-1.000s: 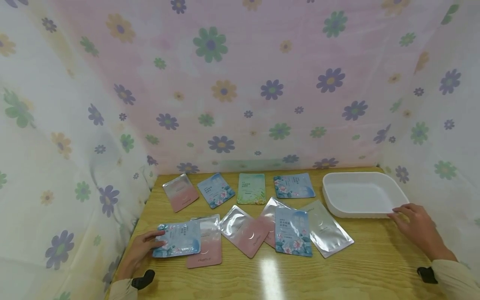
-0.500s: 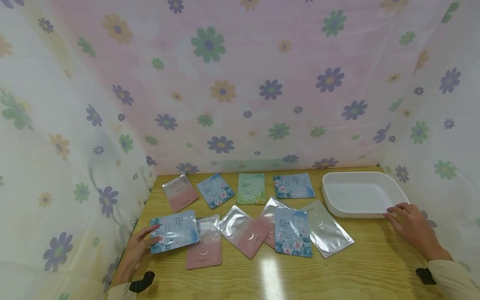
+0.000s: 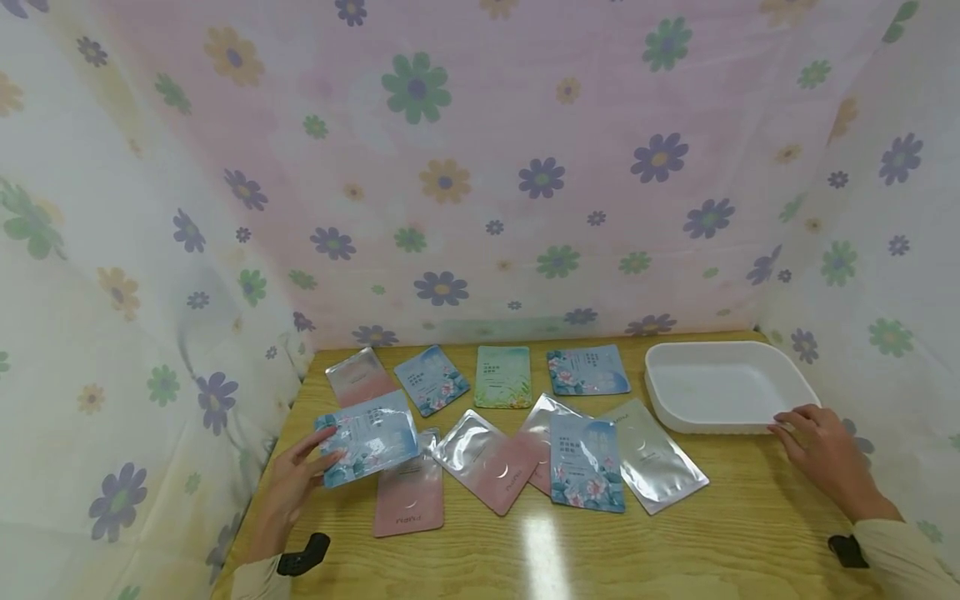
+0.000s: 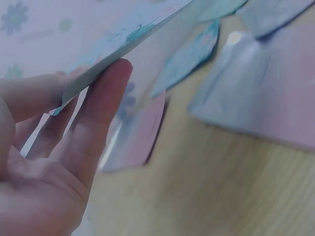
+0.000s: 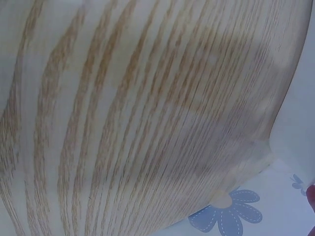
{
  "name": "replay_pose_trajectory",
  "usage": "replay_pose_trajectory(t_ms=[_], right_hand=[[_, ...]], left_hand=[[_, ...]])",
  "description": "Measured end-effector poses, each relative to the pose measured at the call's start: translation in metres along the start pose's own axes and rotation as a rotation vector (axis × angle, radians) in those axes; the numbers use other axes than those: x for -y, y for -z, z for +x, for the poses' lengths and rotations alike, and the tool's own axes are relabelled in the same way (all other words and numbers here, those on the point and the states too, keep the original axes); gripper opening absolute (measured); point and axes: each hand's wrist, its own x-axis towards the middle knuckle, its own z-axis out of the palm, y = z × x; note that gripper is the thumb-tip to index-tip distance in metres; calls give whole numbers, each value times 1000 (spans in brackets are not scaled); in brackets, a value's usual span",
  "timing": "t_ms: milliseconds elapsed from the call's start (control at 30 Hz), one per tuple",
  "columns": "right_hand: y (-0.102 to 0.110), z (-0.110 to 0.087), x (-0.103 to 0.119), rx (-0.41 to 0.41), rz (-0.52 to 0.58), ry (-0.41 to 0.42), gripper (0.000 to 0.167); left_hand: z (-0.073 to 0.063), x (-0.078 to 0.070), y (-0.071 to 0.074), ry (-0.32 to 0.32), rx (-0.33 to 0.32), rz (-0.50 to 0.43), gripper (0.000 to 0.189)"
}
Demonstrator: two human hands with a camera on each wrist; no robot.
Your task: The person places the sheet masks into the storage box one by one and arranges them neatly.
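Observation:
My left hand (image 3: 296, 479) pinches the left edge of a blue floral face mask packet (image 3: 371, 437), thumb on one side and fingers on the other. It is lifted above the table and tilted; the left wrist view shows the packet (image 4: 142, 29) nearly edge-on. In the head view it covers parts of two pink-and-silver packets, one behind (image 3: 358, 375) and one in front (image 3: 410, 504). On the far right, my right hand (image 3: 828, 454) grips the front right rim of a white tray (image 3: 731, 429). Only a fingertip (image 5: 311, 196) shows in the right wrist view.
Along the back lie a blue packet (image 3: 432, 381), a green one (image 3: 502, 377) and another blue one (image 3: 588, 371). Pink-silver packets (image 3: 491, 462), a blue packet (image 3: 587, 462) and a silver one (image 3: 660, 458) overlap mid-table. Flowered cloth (image 3: 480, 167) encloses the wooden table.
My left hand has raised the blue packet off the front pink one and carried it back and slightly right. My right hand has shifted slightly left along the tray rim.

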Motion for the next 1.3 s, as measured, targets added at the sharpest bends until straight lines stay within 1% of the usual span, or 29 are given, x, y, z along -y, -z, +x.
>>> replay_pose_trajectory(t_ms=[200, 267, 400, 600, 833, 967, 1033, 1167, 1200, 1233, 1300], right_hand=[[2, 1, 2, 3, 15, -18, 75], [2, 1, 2, 0, 20, -27, 76], [2, 2, 3, -2, 20, -34, 77], [1, 1, 4, -24, 3, -39, 76], [-2, 1, 5, -59, -3, -37, 74], [-1, 1, 4, -48, -3, -44, 76], [1, 0, 4, -30, 0, -56, 64], [3, -1, 4, 18, 0, -78, 28], [3, -1, 4, 25, 2, -79, 23], [4, 0, 4, 30, 5, -73, 26], [3, 0, 4, 31, 9, -58, 37]], left_hand=[[4, -9, -20, -89, 73, -19, 52], [6, -11, -26, -105, 97, -27, 52], [10, -15, -37, -121, 131, -65, 53], [15, -20, -56, -124, 178, -115, 55], [23, -29, -83, -138, 237, -163, 52], [29, -32, -102, -151, 275, -173, 49], [32, -34, -111, -151, 285, -177, 48], [38, -35, -129, -156, 293, -187, 46], [40, -35, -133, -157, 296, -187, 45], [41, -35, -138, -158, 303, -191, 45], [44, -35, -146, -162, 312, -202, 45]])
